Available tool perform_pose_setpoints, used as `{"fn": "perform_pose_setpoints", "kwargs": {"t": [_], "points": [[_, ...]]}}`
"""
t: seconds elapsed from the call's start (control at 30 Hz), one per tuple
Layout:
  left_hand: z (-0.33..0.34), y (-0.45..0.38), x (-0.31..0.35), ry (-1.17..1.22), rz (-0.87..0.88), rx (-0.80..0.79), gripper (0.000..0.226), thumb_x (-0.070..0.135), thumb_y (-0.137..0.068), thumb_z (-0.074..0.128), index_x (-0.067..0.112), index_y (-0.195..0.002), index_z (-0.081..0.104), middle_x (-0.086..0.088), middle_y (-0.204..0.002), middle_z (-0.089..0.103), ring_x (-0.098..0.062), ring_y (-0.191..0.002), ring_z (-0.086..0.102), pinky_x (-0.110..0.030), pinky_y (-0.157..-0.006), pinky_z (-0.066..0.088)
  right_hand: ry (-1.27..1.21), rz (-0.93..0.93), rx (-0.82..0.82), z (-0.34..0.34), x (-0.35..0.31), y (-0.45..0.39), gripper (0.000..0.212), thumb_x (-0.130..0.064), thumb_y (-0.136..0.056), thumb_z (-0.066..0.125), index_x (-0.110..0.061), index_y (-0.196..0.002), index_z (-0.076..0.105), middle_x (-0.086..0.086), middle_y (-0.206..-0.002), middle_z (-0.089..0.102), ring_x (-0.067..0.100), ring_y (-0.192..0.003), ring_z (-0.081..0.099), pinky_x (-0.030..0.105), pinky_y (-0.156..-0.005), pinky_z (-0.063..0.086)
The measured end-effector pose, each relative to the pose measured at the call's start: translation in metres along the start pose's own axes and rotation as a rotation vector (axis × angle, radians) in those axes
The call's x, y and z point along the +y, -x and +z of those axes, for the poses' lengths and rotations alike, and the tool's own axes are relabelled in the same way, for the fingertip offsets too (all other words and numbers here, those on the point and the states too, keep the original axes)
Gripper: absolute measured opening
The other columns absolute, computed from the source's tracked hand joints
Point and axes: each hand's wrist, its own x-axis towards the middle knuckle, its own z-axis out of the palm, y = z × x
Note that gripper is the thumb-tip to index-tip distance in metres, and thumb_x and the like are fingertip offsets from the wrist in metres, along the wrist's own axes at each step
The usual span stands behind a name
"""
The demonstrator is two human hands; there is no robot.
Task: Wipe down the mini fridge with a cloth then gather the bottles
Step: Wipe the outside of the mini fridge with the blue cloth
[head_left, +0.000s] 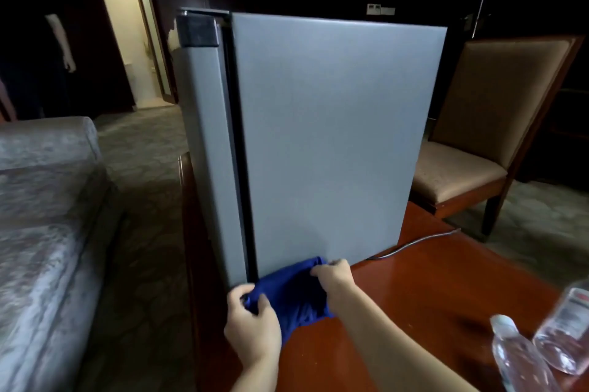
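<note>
A grey mini fridge (pixel 331 136) stands upright on a reddish wooden table (pixel 430 296), its door edge at the left with a dark seam. A blue cloth (pixel 293 293) lies bunched at the fridge's bottom front corner. My left hand (pixel 251 328) grips the cloth's near left end. My right hand (pixel 334 277) pinches its far right edge against the base of the fridge. Two clear plastic bottles lie at the table's lower right: one (pixel 519 359) near the edge, another (pixel 567 331) with a red and white label beside it.
A black power cord (pixel 414 243) runs from the fridge across the table to the right. A brown padded chair (pixel 478 136) stands behind the table. A grey patterned bed (pixel 41 232) fills the left side. A lit doorway (pixel 134 38) opens at the back.
</note>
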Motion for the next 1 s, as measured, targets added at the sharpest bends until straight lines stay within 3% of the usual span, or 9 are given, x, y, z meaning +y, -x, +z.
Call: {"fn": "perform_pose_setpoints", "kwargs": {"t": [0.13,0.23,0.5,0.6,0.7,0.8,1.0], "points": [[-0.010,-0.003,-0.025,-0.009,-0.041,0.000,0.021,0.001,-0.082,0.067,0.017,-0.095,0.064,-0.015,-0.097,0.070,-0.035,-0.096,0.065,-0.030,-0.081,0.043,0.097,0.020,0.017,0.013,0.010,0.003,0.030,-0.010,-0.084,0.059,-0.009,-0.110,0.044,0.009,-0.097,0.050,0.026,-0.090,0.051,0.029,-0.072,0.042],[-0.010,-0.008,-0.023,0.001,-0.083,0.026,0.020,0.002,-0.084,0.065,0.014,-0.100,0.064,-0.016,-0.104,0.068,-0.036,-0.098,0.063,-0.035,-0.082,0.046,0.043,0.025,-0.016,0.017,0.009,0.002,0.032,-0.007,-0.081,0.060,-0.007,-0.110,0.047,0.009,-0.098,0.052,0.024,-0.088,0.050,0.028,-0.068,0.041],[0.016,0.003,-0.022,0.030,-0.060,0.011,0.021,0.006,-0.083,0.067,0.017,-0.100,0.062,-0.015,-0.104,0.067,-0.036,-0.095,0.063,-0.034,-0.081,0.044,-0.049,-0.025,0.019,-0.007,0.003,-0.016,0.022,-0.003,-0.072,0.065,-0.009,-0.091,0.055,0.007,-0.084,0.054,0.017,-0.068,0.047,0.026,-0.055,0.038],[0.039,0.011,-0.021,0.056,-0.024,-0.062,0.020,0.005,-0.083,0.068,0.019,-0.095,0.061,-0.010,-0.095,0.066,-0.031,-0.087,0.062,-0.030,-0.077,0.041,-0.061,-0.061,0.101,-0.026,0.000,-0.033,0.020,-0.006,-0.072,0.066,-0.011,-0.087,0.053,0.009,-0.089,0.058,0.022,-0.075,0.052,0.028,-0.063,0.042],[0.068,0.018,-0.016,0.081,-0.011,-0.167,0.023,0.001,-0.082,0.067,0.021,-0.090,0.058,-0.004,-0.086,0.062,-0.025,-0.083,0.059,-0.027,-0.076,0.039,-0.054,-0.070,0.165,-0.053,-0.007,-0.055,0.025,-0.007,-0.073,0.066,-0.008,-0.096,0.056,0.013,-0.096,0.059,0.027,-0.084,0.055,0.032,-0.069,0.045],[0.093,0.024,-0.010,0.105,-0.037,-0.266,0.022,0.000,-0.083,0.067,0.019,-0.090,0.058,-0.008,-0.090,0.064,-0.021,-0.085,0.058,-0.026,-0.076,0.040,-0.019,-0.083,0.203,-0.077,-0.014,-0.074,0.029,-0.006,-0.076,0.065,-0.007,-0.104,0.056,0.014,-0.099,0.059,0.029,-0.089,0.057,0.035,-0.072,0.048],[0.091,0.024,-0.002,0.173,-0.019,-0.291,0.024,-0.002,-0.082,0.067,0.019,-0.088,0.060,-0.011,-0.091,0.068,-0.027,-0.089,0.063,-0.029,-0.077,0.043,0.042,-0.084,0.196,-0.079,-0.021,-0.065,0.028,-0.009,-0.080,0.064,-0.008,-0.106,0.054,0.015,-0.102,0.060,0.030,-0.093,0.059,0.037,-0.072,0.052]]}}
